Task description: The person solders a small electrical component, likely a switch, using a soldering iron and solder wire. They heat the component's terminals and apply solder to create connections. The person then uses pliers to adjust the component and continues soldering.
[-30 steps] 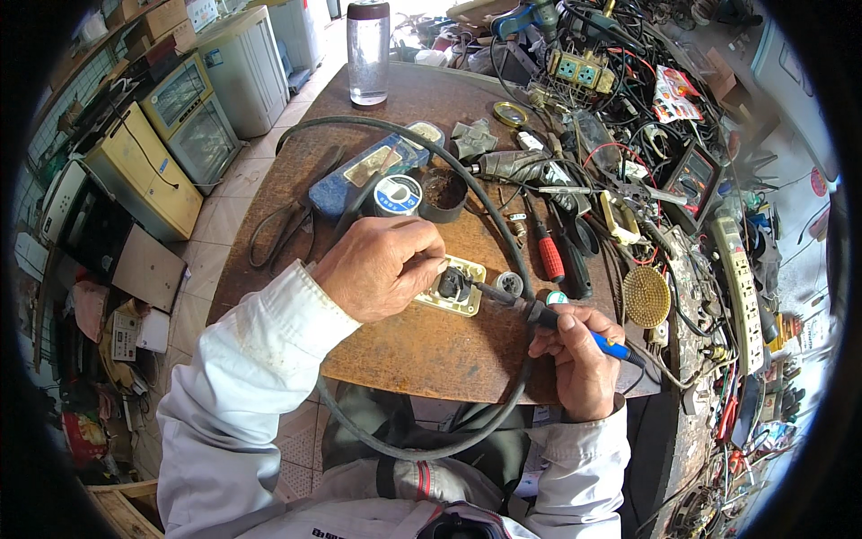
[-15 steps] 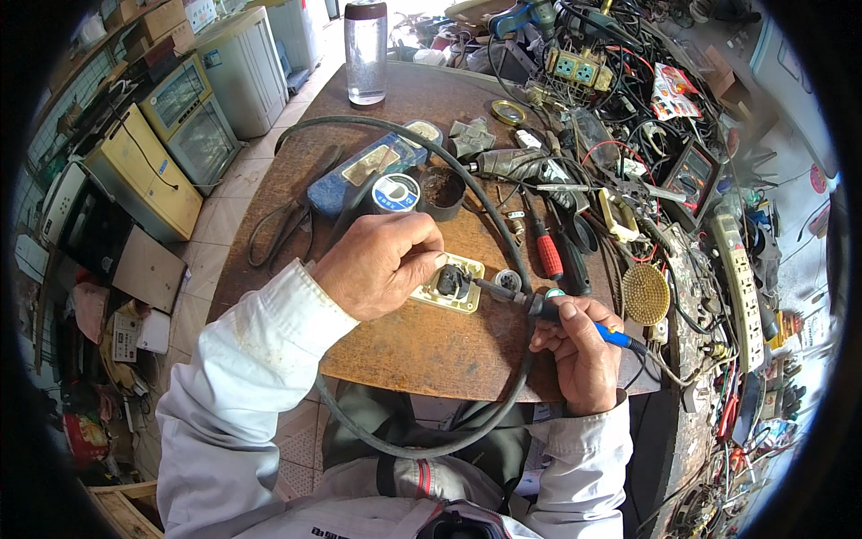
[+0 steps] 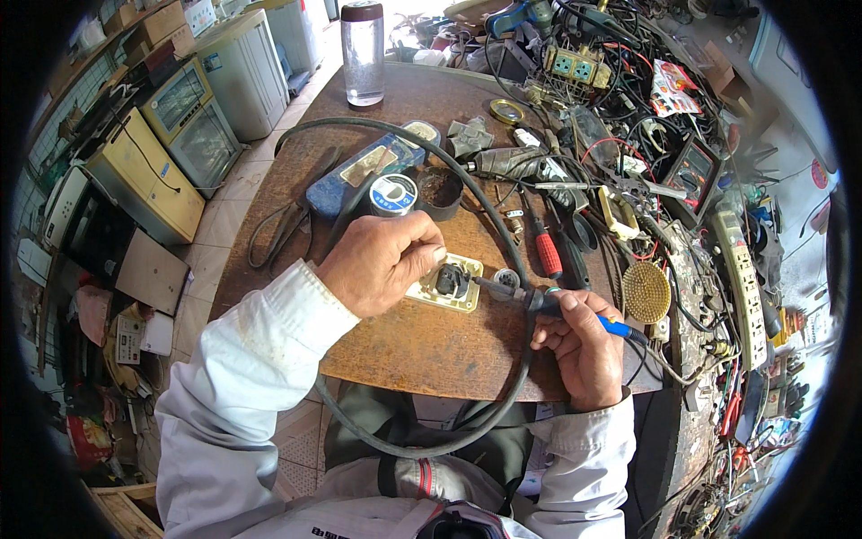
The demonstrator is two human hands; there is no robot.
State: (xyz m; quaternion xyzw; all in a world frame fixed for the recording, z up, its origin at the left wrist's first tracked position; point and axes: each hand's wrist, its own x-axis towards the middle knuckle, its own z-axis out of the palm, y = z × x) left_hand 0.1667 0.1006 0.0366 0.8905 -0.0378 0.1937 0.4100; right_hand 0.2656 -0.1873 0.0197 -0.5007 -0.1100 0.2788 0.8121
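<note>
Right hand (image 3: 588, 359) grips a soldering iron (image 3: 621, 329), tip at the right side of a cream box (image 3: 462, 307) lying open on the desk (image 3: 413, 355), contact unclear. Left hand (image 3: 382, 265) pinched at the box's left, can't tell on what. Beyond: spool (image 3: 393, 194) far, red screwdriver (image 3: 547, 255) right, bottle (image 3: 363, 61) at far end.

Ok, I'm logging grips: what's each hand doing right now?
Left hand: closed in a pinch; anything held can't be told.
Right hand: closed, holding the soldering iron.
</note>
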